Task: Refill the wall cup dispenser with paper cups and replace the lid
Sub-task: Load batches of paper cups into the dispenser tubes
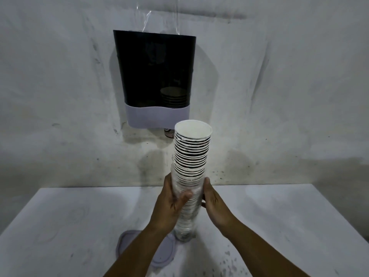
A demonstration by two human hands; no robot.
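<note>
A tall stack of paper cups (190, 156) stands upright above the table, its lower half still in a clear plastic sleeve. My left hand (171, 202) grips the stack from the left and my right hand (214, 204) holds it from the right, both around its middle. On the wall behind hangs the cup dispenser (154, 76), dark and see-through above, pale lilac at the base, its top uncovered. A few cups (173, 97) sit low in its right side, and one cup bottom (168, 133) pokes out underneath. The lilac lid (159, 254) lies flat on the table, partly under my left forearm.
A white table (69, 226) spreads in front of me, against a scuffed white wall (279, 86). Dark specks mark the table's near right part. Clear tape (157, 19) runs up the wall from the dispenser's top.
</note>
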